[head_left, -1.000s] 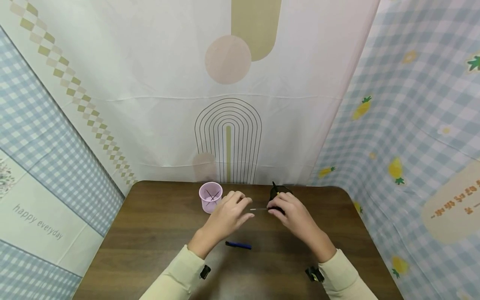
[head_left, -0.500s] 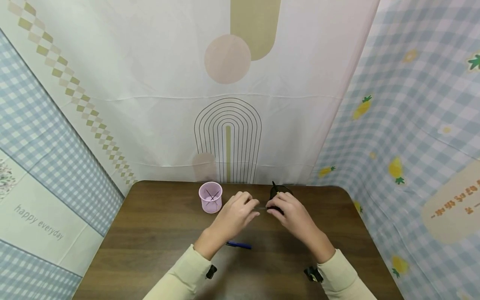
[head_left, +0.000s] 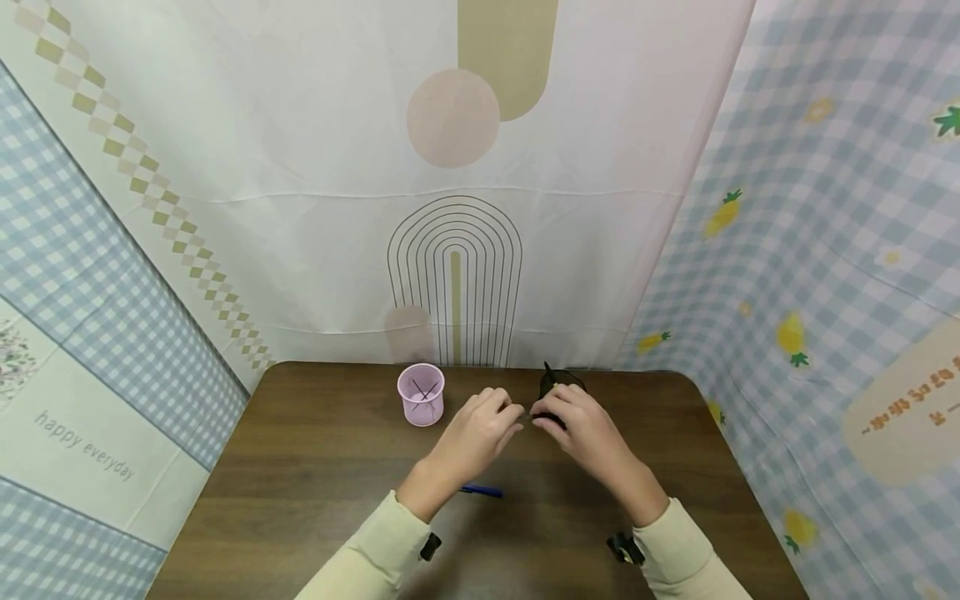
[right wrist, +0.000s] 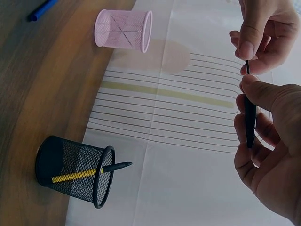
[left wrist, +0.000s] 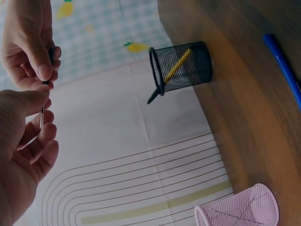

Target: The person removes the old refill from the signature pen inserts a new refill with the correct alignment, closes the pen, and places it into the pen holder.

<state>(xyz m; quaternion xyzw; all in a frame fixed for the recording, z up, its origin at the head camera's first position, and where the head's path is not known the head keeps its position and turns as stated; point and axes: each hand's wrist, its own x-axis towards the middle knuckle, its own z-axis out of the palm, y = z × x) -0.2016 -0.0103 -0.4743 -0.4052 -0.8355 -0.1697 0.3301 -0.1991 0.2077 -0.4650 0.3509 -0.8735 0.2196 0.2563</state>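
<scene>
Black and tapered, a pen (right wrist: 250,122) is pinched in the right hand (head_left: 581,423); the left hand (head_left: 478,427) pinches the thin rod (left wrist: 42,118) at its end. Beyond the right hand stands a cylindrical mesh cup (left wrist: 203,61).

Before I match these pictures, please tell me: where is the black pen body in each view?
Head: the black pen body is right of centre, below mid-height, mostly hidden by the right hand.
Left wrist: the black pen body is at upper left, mostly hidden.
Right wrist: the black pen body is on the right side, most plainly seen.
Shared landmark: the pink mesh cup.
</scene>
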